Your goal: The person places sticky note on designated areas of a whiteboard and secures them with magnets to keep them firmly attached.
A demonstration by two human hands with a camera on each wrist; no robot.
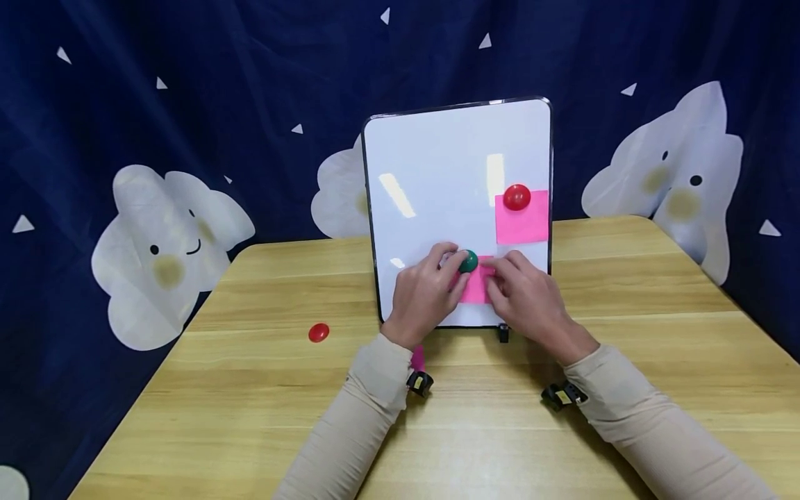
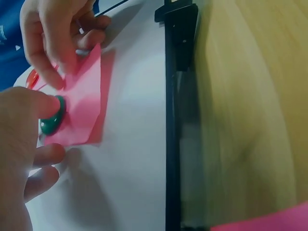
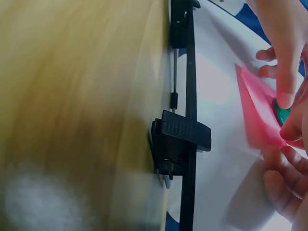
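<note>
My left hand [image 1: 425, 292] pinches a round green magnet [image 1: 468, 261] between thumb and index finger. The magnet lies against the upper part of a pink paper note [image 1: 476, 286] low on the whiteboard [image 1: 431, 173]. At that note's right side, my right hand [image 1: 528, 298] holds it with bent thumb and index finger. In the left wrist view the note [image 2: 89, 110] stands partly off the board, its lower edge casting a shadow. The fingers hide part of the magnet [image 3: 281, 113] in the right wrist view.
A red magnet [image 1: 517, 197] holds another pink note [image 1: 525, 226] at the board's right edge. A loose red magnet [image 1: 319, 332] lies on the table [image 1: 250, 403], left of the board. More pink paper [image 1: 417, 358] shows beside my left wrist. Black clip-like feet [image 3: 180, 139] support the board.
</note>
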